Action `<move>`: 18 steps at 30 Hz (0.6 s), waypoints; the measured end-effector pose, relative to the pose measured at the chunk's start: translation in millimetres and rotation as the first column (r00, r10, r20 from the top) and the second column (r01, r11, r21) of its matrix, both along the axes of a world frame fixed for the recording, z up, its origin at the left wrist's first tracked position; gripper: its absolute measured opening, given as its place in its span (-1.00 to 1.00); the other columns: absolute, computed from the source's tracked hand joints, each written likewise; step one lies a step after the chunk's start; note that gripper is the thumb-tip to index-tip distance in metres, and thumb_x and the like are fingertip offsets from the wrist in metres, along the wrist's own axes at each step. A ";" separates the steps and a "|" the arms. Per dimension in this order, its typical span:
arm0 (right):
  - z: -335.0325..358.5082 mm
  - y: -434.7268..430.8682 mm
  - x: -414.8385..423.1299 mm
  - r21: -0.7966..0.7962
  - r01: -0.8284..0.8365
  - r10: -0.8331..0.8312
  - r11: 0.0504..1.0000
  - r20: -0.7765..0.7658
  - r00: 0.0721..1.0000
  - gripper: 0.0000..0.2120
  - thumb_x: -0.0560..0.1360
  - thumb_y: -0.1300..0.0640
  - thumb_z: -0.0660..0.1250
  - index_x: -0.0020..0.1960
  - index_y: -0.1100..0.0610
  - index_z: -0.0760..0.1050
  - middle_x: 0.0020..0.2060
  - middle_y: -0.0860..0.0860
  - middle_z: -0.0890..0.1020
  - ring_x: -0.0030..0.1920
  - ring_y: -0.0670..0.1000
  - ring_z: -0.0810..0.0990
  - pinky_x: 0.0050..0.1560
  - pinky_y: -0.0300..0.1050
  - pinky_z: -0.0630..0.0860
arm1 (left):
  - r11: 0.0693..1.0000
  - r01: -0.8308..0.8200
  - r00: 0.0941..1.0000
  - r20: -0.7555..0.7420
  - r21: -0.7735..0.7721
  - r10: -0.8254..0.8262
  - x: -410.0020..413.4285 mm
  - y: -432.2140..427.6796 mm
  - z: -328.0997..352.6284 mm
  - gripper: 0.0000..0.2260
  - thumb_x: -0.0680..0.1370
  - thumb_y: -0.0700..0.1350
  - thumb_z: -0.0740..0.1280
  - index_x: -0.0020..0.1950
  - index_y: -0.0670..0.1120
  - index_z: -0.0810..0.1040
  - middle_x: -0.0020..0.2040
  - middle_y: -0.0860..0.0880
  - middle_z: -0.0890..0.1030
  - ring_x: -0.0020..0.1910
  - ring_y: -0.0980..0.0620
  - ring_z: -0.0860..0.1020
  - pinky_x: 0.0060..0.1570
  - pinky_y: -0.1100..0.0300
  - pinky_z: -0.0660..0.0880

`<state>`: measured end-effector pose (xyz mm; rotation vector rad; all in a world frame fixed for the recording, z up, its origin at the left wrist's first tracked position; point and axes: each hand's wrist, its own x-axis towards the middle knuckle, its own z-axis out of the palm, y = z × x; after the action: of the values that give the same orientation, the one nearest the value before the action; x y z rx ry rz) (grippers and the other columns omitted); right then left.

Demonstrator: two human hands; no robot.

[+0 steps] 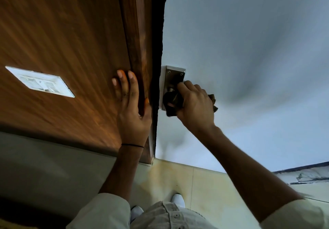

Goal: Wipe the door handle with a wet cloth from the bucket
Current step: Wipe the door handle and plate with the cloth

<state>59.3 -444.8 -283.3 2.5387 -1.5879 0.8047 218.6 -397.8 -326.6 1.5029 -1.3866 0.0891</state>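
A metal door handle with a silver backplate (173, 75) is fixed on the pale grey door (249, 59). My right hand (194, 104) is closed around a dark cloth (171, 102), which is wrapped over the lever and hides most of it. A corner of the cloth (213, 102) sticks out behind my hand. My left hand (131, 107) lies flat with fingers spread on the brown wooden frame (138, 32) beside the door's edge, holding nothing. No bucket is in view.
A white switch plate (40, 81) sits on the wooden panel (62, 32) to the left. Below are beige floor tiles (204, 184), my white shoes (178, 200) and a grey skirting strip (44, 157).
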 end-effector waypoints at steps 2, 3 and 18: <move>-3.7 -3.4 13.9 -0.011 0.119 -0.119 0.993 -0.012 0.993 -0.53 0.27 -0.19 0.57 -0.04 0.13 0.55 -0.15 0.05 0.64 -0.20 0.14 0.59 -0.21 -0.05 0.46 | 1.000 -0.005 1.000 0.002 -0.001 0.005 -0.2 -0.1 -0.2 -0.34 0.59 -0.23 0.38 0.60 -0.21 0.10 0.61 -0.27 0.09 0.61 -0.28 0.01 0.61 -0.01 0.05; -4.5 -4.9 18.2 -0.024 0.151 -0.151 0.988 -0.002 0.989 -0.49 0.28 -0.26 0.54 -0.04 0.13 0.56 -0.14 0.05 0.66 -0.20 0.14 0.59 -0.20 -0.04 0.48 | 1.000 -0.009 1.000 0.005 0.002 0.009 0.1 -0.4 -0.4 -0.34 0.59 -0.23 0.38 0.60 -0.21 0.10 0.61 -0.26 0.09 0.61 -0.28 0.01 0.60 -0.03 0.06; 3.2 -7.4 -28.0 0.094 -0.122 0.129 0.988 -0.075 0.989 -0.52 0.28 0.18 0.58 0.15 0.17 0.51 -0.02 0.07 0.63 -0.09 0.20 0.62 -0.27 -0.13 0.36 | 1.000 -0.024 1.000 0.002 0.009 0.024 -0.8 -3.9 -1.4 -0.28 0.55 -0.25 0.40 0.60 -0.18 0.07 0.61 -0.29 0.08 0.61 -0.31 0.02 0.57 -0.17 0.14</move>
<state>31.3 -452.2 -280.1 2.7199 -1.4854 0.6449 217.8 -401.7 -328.0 1.5280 -1.3724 0.0994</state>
